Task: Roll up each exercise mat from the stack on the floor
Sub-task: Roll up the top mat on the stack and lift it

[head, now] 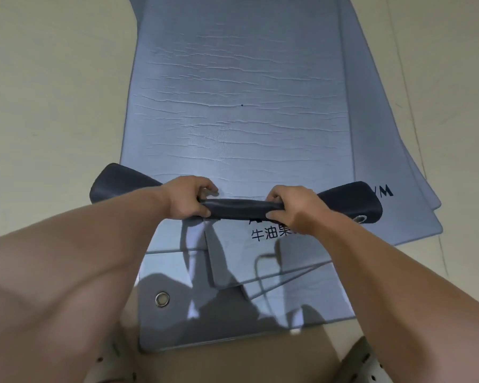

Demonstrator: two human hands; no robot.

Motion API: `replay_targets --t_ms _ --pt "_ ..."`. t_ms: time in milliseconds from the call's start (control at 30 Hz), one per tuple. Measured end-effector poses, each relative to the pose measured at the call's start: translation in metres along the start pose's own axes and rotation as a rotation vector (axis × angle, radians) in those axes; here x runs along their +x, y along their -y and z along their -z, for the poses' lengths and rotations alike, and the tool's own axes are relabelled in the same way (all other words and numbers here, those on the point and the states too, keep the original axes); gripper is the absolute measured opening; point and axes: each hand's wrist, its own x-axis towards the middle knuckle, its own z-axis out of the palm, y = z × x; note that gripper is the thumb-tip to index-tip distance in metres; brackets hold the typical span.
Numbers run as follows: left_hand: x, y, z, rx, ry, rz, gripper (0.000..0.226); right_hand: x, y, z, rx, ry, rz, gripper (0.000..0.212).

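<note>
Both hands, left hand (190, 199) and right hand (291, 207), grip the top mat's (233, 106) curled near edge (244, 210), likely keeping the first turn tight above the stack (415, 172).

top mat (238, 106) on stack (415, 172), on floor (53, 92) | rolled end (244, 210) between left hand (187, 200) and right hand (293, 207)

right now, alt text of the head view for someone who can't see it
The left hand and right hand grip the rolled end of the top mat, dark underside out. More blue-grey mats lie stacked beneath on the floor.
</note>
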Motion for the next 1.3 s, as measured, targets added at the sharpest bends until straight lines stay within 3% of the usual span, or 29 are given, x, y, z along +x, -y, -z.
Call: replay_targets --t_ms 133,200,267,333,433,500,567,633,667,867,933,1033,1067,1167,1300 --pt "0.004 0.016 -0.001 -0.168 0.32 0.084 0.059 0.003 -0.002 0.01 0.049 0.26 -0.018 0.022" --pt "0.008 0.025 -0.009 -0.209 0.375 0.079 0.063 0.001 -0.005 0.002 0.099 0.326 -0.037 0.025" --pt "0.011 0.027 -0.016 -0.211 0.256 0.073 0.039 0.003 -0.01 -0.009 0.119 0.259 -0.032 0.026" --pt "0.019 0.028 -0.016 -0.162 0.054 0.055 0.018 0.006 -0.01 -0.018 0.05 0.011 -0.007 0.031" --pt "0.023 0.019 -0.013 0.034 -0.1 0.072 0.015 0.006 -0.002 -0.035 -0.219 -0.41 0.115 0.028" --pt "0.024 0.013 -0.015 0.194 -0.12 0.134 0.017 -0.001 0.004 -0.053 -0.424 -0.538 0.199 0.019" --pt "0.024 0.007 -0.021 0.333 -0.16 0.156 0.023 -0.013 0.007 -0.069 -0.452 -0.5 0.229 0.035" --pt "0.024 0.003 -0.025 0.398 -0.234 0.16 0.03 -0.021 0.004 -0.079 -0.492 -0.36 0.166 0.08" --pt "0.023 0.0 -0.025 0.419 -0.281 0.163 0.032 -0.023 0.002 -0.081 -0.544 -0.309 0.141 0.093" --pt "0.006 0.0 -0.064 0.597 -0.577 -0.092 0.013 -0.001 -0.004 -0.074 -0.58 -0.249 0.173 0.09" --pt "-0.004 0.005 -0.078 0.58 -0.613 -0.148 0.036 0.007 -0.011 -0.069 -0.538 -0.261 0.254 0.088" --pt "-0.007 0.007 -0.077 0.626 -0.441 -0.085 0.083 0.012 -0.006 -0.042 -0.399 -0.18 0.279 0.08" --pt "-0.005 0.004 -0.073 0.643 -0.374 -0.043 0.083 0.015 -0.005 -0.032 -0.35 -0.11 0.256 0.076" --pt "0.007 -0.009 -0.052 0.565 -0.254 -0.002 0.052 0.024 -0.002 -0.015 -0.294 -0.029 0.22 0.072" --pt "0.017 -0.023 -0.002 0.351 -0.078 0.013 0.052 0.018 -0.004 -0.019 -0.428 -0.161 0.181 0.104"
